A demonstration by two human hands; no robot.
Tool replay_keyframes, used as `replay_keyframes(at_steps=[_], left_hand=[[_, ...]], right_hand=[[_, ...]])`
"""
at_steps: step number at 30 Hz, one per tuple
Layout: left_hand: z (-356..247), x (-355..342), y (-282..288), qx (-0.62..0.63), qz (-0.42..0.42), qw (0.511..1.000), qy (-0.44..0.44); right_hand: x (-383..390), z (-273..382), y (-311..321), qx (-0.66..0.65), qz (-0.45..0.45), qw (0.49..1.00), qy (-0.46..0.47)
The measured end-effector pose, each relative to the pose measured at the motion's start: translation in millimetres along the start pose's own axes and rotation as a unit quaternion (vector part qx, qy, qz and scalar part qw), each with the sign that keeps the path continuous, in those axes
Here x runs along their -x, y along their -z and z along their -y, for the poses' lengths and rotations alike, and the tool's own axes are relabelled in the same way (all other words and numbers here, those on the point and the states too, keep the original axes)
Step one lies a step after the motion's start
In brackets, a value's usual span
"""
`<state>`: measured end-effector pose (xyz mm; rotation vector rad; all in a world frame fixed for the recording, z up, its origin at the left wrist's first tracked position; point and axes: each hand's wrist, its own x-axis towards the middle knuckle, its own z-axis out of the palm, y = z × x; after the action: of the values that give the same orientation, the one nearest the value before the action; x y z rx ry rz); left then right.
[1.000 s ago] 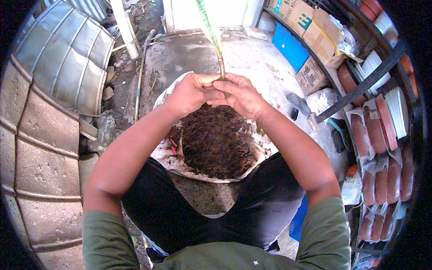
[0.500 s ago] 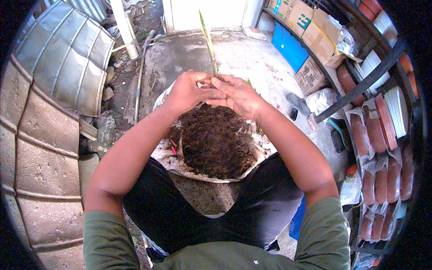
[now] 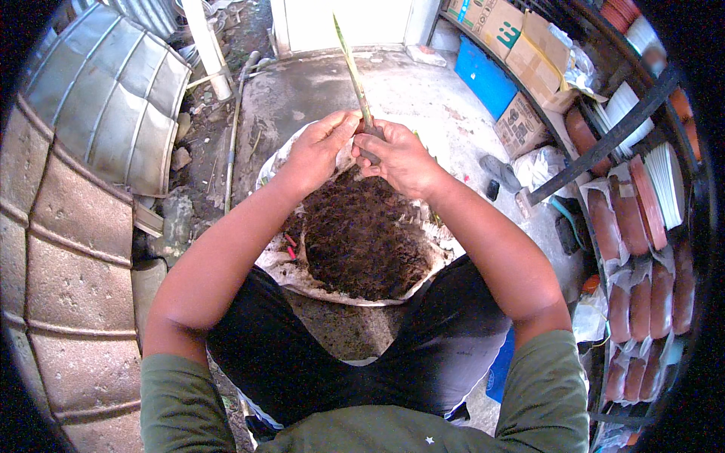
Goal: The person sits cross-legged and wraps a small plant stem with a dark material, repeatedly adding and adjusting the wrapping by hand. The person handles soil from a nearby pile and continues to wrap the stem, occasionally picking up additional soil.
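A narrow green leaf cutting (image 3: 350,64) stands upright above a white sack (image 3: 291,279) with its rim rolled down, full of dark soil (image 3: 362,241). My right hand (image 3: 396,162) is closed round the cutting's dark lower end, thumb across it. Just left of that, my left hand (image 3: 321,151) is closed, its fingertips at the cutting's base; what they grip is hidden. Both hands are over the back of the sack, near each other. Small red items (image 3: 291,249) lie at the sack's left side.
Bent metal sheets (image 3: 113,98) and tan textured panels (image 3: 75,287) line the left, beside a white pipe (image 3: 208,53). A rack on the right holds cardboard boxes (image 3: 532,57), wrapped terracotta-coloured pots (image 3: 638,298) and white trays (image 3: 661,189). A blue bin (image 3: 483,75) and a pale door (image 3: 351,19) are behind.
My left hand has risen slightly, its fingers no longer lying across my right hand's fingers. The cutting's dark lower end now shows in my right hand. The leaf top has shifted slightly left.
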<state>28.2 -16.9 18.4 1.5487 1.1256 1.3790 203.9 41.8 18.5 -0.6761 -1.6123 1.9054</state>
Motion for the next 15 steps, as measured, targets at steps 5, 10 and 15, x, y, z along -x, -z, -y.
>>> replay_keyframes(at_steps=[5,10,15], left_hand=[[13,-4,3,0.023,0.015,0.999,-0.023],[-4,-4,4,0.036,0.041,0.997,0.055],[1,-4,6,0.096,0.040,0.993,0.055]], right_hand=[[-1,-2,1,-0.019,0.020,1.000,0.005],[4,-2,-2,-0.090,0.031,0.995,-0.039],[11,5,-17,-0.174,0.018,0.981,-0.086]])
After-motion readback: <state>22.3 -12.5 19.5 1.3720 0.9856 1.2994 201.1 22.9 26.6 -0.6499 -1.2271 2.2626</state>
